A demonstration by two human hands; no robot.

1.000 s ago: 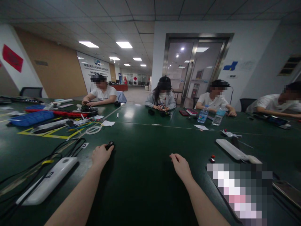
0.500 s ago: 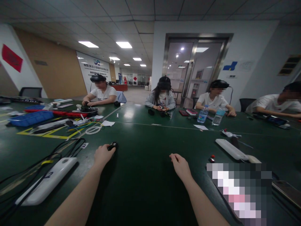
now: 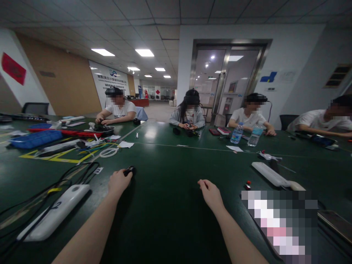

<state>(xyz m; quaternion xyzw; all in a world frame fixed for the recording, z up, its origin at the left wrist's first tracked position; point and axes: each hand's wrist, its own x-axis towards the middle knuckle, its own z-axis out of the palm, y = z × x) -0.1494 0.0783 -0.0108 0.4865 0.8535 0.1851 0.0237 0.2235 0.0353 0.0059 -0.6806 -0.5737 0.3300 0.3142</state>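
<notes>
Two bare hands rest on the dark green surface (image 3: pixel 167 216): the left hand (image 3: pixel 118 183) pinches a small black object (image 3: pixel 129 170) at its fingertips, near a white power strip (image 3: pixel 55 212); the right hand (image 3: pixel 210 192) lies empty, fingers loosely curled.

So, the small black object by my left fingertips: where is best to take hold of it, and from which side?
Pinch the small black object across its narrow width, from above on the near side, where your left hand already is. It looks small and elongated, lying low on the green tabletop, so fingertips should suit.
</notes>
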